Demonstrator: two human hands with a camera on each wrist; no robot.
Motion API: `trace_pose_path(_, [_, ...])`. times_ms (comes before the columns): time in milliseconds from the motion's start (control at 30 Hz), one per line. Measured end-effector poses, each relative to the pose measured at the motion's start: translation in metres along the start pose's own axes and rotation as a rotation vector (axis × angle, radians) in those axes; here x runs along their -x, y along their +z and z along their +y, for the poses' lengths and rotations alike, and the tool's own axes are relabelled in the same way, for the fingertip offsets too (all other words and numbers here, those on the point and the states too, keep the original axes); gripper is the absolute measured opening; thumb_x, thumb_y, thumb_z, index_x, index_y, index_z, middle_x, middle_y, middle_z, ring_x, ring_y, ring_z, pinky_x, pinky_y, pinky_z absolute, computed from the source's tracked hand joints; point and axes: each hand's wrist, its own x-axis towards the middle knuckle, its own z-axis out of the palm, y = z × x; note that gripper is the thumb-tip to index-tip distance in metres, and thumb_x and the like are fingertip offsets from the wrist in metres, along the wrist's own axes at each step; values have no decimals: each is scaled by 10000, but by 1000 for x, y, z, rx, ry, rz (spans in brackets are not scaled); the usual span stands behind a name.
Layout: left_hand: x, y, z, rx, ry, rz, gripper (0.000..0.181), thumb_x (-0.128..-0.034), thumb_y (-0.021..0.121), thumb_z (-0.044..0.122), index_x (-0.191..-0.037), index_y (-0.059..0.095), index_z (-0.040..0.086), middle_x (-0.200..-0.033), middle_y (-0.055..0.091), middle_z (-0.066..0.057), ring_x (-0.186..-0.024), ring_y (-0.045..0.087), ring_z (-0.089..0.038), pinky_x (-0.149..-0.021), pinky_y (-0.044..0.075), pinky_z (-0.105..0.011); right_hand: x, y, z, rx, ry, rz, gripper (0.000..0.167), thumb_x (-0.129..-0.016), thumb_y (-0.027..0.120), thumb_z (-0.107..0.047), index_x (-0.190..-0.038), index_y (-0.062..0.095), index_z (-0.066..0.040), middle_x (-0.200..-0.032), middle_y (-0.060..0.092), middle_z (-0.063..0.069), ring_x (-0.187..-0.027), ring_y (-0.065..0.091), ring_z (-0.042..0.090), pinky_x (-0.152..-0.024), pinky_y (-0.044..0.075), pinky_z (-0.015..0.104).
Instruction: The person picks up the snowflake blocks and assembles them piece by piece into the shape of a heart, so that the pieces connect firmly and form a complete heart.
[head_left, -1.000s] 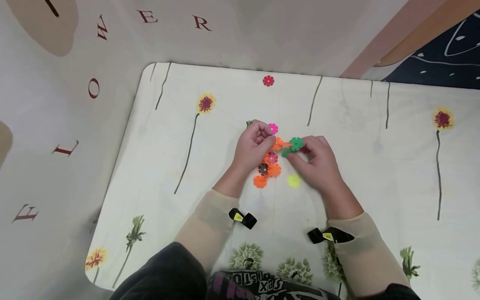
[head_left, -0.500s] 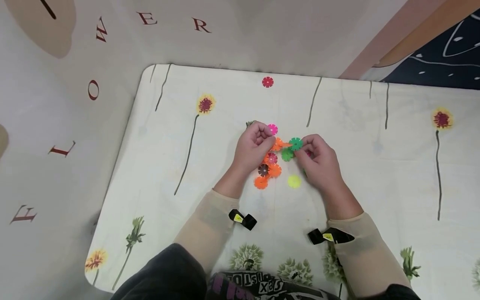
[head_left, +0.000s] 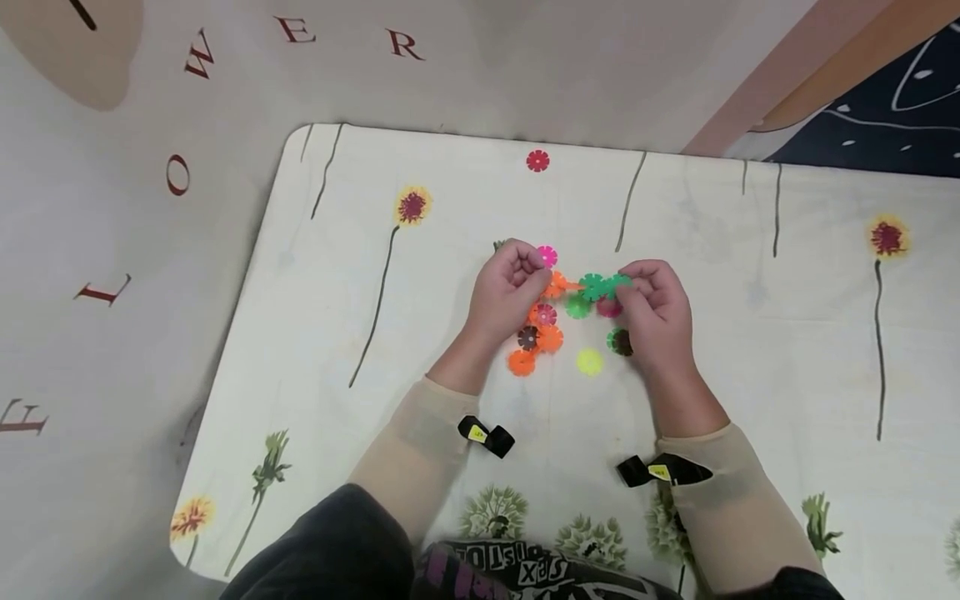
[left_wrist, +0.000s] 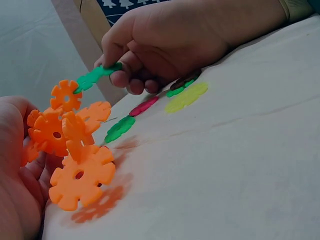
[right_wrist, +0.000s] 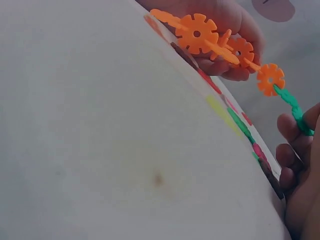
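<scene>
My left hand [head_left: 502, 292] holds a chain of interlocked orange notched discs [left_wrist: 55, 132], its nearer discs reaching toward me above the table. Joined to its right end is a green notched disc [head_left: 592, 287]. A second green disc [head_left: 618, 285] lines up with that one, and the thumb and fingers of my right hand [head_left: 660, 312] pinch its outer edge. Below this pair lie a loose green disc [head_left: 578, 307] and a crimson disc [head_left: 608, 307]. Brown and green discs [head_left: 620, 342] lie partly hidden beside my right hand.
A yellow disc [head_left: 589, 362] lies nearer to me on the flowered tablecloth [head_left: 450, 300]. Close to my left hand are a pink disc [head_left: 547, 255], a crimson disc [head_left: 546, 314] and a brown disc [head_left: 528, 337]. One red disc [head_left: 537, 160] lies near the far edge.
My right hand has shifted right and slightly away from me, still at the green end. The second green disc and the brown and green discs have come into sight. My left hand stays put.
</scene>
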Motion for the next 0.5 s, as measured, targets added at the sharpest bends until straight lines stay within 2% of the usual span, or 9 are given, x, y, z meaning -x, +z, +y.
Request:
trace_pose_path(133, [-1,0,0,14,0,-4,50,-1017,635,46,-1052,602,61,-904,592,-86,-685,497,-192,-634,457,-245,-1,-1,2,-31,-19,3,197,-1031,502,64,-1108,635,-60,-704,671,74,-705,703,139,-684,499,231])
trace_pose_path(233, [-1,0,1,23,-3,-10,53,-1019,635,45,-1052,599,66,-904,593,-86,-678,492,-191,-623,450,-246,-1,0,1,-5,-17,-19,147,-1043,541,38,-1157,633,26,-733,700,62,-709,699,137,-696,506,232])
trace_pose_path(333, [-1,0,0,18,0,-15,56,-1020,636,42,-1052,599,69,-912,595,-86,-678,500,-190,-621,456,-247,0,0,-1,32,-15,-36,189,-1051,571,9,-1215,618,88,-741,692,84,-700,665,155,-661,466,235])
trace_pose_path(500, [-1,0,-1,20,4,-14,63,-1018,635,31,-1052,599,70,-920,600,-87,-682,509,-191,-621,463,-247,0,1,-2,45,-9,-23,193,-1047,572,2,-1213,631,80,-735,690,86,-704,665,168,-644,441,247])
